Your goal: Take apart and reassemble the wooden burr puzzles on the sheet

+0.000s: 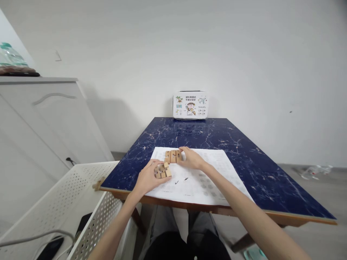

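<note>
My left hand [148,177] is closed round a cluster of small wooden blocks [163,171], thumb on the near side and fingers on the far side. Just beyond it lie several flat notched wooden pieces [173,156], side by side on a white printed sheet [214,166]. My right hand [191,158] has its thumb and fingers at the right end of that row, touching the last piece. Two small dark marks or bits [181,180] show on the sheet near me; I cannot tell which they are.
The blue marbled table [189,133] has a wooden edge near my lap. A white printed case [191,105] stands at its back against the wall. On the left are a white perforated basket [105,206] with cables and a white cabinet [46,122]. Clear plastic [316,171] lies on the floor, right.
</note>
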A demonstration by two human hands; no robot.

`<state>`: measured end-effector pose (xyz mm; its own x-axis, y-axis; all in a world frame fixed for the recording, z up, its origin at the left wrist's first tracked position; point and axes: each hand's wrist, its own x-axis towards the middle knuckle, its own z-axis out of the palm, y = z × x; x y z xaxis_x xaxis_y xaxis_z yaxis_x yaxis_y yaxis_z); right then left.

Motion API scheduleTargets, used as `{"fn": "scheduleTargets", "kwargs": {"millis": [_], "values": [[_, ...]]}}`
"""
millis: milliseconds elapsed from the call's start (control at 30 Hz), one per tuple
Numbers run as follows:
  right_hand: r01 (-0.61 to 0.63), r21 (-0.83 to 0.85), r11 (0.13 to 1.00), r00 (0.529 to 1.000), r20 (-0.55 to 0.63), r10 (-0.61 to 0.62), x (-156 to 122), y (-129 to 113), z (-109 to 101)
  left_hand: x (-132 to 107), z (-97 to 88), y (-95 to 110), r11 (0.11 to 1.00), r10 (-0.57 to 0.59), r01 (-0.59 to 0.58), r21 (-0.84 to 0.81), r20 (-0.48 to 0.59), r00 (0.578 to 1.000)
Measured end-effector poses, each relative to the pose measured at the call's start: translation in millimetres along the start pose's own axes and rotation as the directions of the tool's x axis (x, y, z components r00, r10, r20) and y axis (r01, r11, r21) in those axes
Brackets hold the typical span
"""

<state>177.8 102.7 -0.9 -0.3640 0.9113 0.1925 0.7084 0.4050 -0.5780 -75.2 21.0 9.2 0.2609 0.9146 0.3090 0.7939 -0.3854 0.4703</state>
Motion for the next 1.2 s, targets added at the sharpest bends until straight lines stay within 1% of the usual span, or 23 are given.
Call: {"fn": "scheduleTargets", "kwargs": {"millis": [100,267,367,467,533,567,633,667,733,833,900,1000,1033,1067,1100,1167,1200], "values": [[0.006,-0.011,1.000,1.000,0.005,-0.006,-4,2,-1,-3,-2.9,1,0.996,0.058,-0.060,-0.068,-0.023,0.998],[0.020,-0.018,1.000,1.000,0.017,-0.020,5,0,0,-4,-8.5,6,0.994,-0.022,0.020,-0.108,-0.019,1.000],[0.024,-0.013,1.000,0.999,0.024,-0.023,8,-1,-3,-4,-13.0,14,0.986,-0.029,0.025,-0.166,-0.021,0.999],[0.032,0.004,0.999,0.999,-0.005,-0.032,-4,0,-9,-5,-12.0,26,0.967,0.005,-0.005,-0.256,-0.001,1.000],[0.057,0.120,0.991,0.997,-0.060,-0.050,-20,2,-13,-6,-6.7,34,0.949,0.026,-0.017,-0.316,0.025,0.999],[0.073,0.227,0.971,0.994,-0.093,-0.053,-29,3,-14,-6,-2.9,38,0.935,0.029,-0.012,-0.353,0.042,0.999],[0.063,0.471,0.880,0.989,-0.148,0.009,-48,4,-15,-4,5.2,45,0.886,0.015,0.028,-0.463,0.089,0.996],[0.043,0.573,0.818,0.987,-0.152,0.055,-55,5,-16,-2,8.9,48,0.848,0.002,0.059,-0.527,0.116,0.993],[-0.013,0.714,0.700,0.981,-0.127,0.147,-67,6,-19,3,14.5,55,0.751,-0.013,0.118,-0.650,0.165,0.986],[-0.101,0.817,0.568,0.979,-0.019,0.203,-71,10,-21,12,18.0,64,0.611,0.002,0.175,-0.772,0.223,0.975],[-0.127,0.853,0.507,0.977,0.018,0.214,-68,15,-19,18,19.9,70,0.507,0.005,0.236,-0.829,0.277,0.961],[-0.102,0.893,0.439,0.963,-0.023,0.270,-60,26,-13,27,27.6,78,0.329,-0.031,0.346,-0.879,0.356,0.934],[-0.089,0.902,0.422,0.958,-0.039,0.285,-57,30,-11,30,32.1,79,0.289,-0.056,0.362,-0.886,0.362,0.931],[-0.077,0.910,0.407,0.954,-0.051,0.295,-54,33,-9,33,37.2,80,0.271,-0.086,0.361,-0.892,0.351,0.932],[-0.064,0.917,0.395,0.952,-0.063,0.300,-53,36,-8,35,42.9,79,0.276,-0.118,0.346,-0.897,0.326,0.938],[-0.035,0.923,0.384,0.947,-0.091,0.306,-50,41,-6,39,54.4,76,0.338,-0.166,0.292,-0.895,0.248,0.954],[-0.017,0.924,0.381,0.945,-0.110,0.309,-49,42,-6,40,59.7,74,0.396,-0.174,0.266,-0.879,0.213,0.961]]}}
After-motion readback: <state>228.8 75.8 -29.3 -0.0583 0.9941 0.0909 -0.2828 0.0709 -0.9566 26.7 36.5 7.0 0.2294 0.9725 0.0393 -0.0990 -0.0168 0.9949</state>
